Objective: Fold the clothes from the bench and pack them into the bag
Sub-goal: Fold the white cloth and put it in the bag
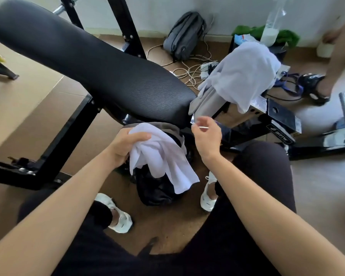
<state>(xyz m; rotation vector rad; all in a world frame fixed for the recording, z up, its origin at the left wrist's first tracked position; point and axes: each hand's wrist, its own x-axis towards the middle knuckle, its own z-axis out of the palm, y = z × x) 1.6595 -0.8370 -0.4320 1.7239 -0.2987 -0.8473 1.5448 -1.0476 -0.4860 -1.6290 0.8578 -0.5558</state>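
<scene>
My left hand [123, 145] grips a crumpled white garment [163, 156] that hangs over the open black bag [157, 188] on the floor between my feet. A grey-brown cloth [169, 127] lies at the bag's mouth under the white one. My right hand [206, 134] hovers just right of the bag, fingers loosely curled and apart, holding nothing I can make out. More clothes, a white piece [245, 72] over a beige one [205, 104], drape over the bench's seat end at the right. The black padded bench back [88, 62] slopes across the upper left.
A grey backpack [184, 34] and tangled cables [187, 70] lie on the floor beyond the bench. Green cloth [287, 36] and a plastic bottle [271, 30] sit by the wall. Another person's leg and sandalled foot [316, 86] stand at the right. The bench's black frame [54, 148] crosses the left.
</scene>
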